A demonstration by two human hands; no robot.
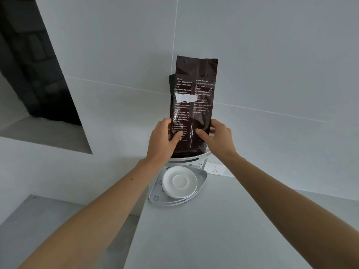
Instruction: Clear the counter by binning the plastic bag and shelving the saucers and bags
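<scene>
Dark brown bag (195, 105): glossy, printed with white text, upright on the top tier of the white corner shelf (200, 159); we hold it by its lower part with both hands.
Left hand (162, 140): we grip the bag's left edge, thumb across the front, the other fingers hidden behind the bag.
Right hand (217, 137): we grip the bag's right edge, fingers (202, 133) narrow and pinching, thumb pressed on the front face.
Second bag (171, 84): black, just behind the brown one, only a strip of its left side shows; we cannot tell whether the two touch.
Saucers (179, 181): white, stacked on the shelf's lower tier, below the bag and our hands; we cannot tell how many.
Shelf position: at the far left corner of the grey surface (223, 230), against the pale tiled wall (272, 65).
Wall socket (216, 168): white, low on the wall, just right of the shelf.
Opening (35, 65): dark recess in the wall, well to the left of the shelf.
</scene>
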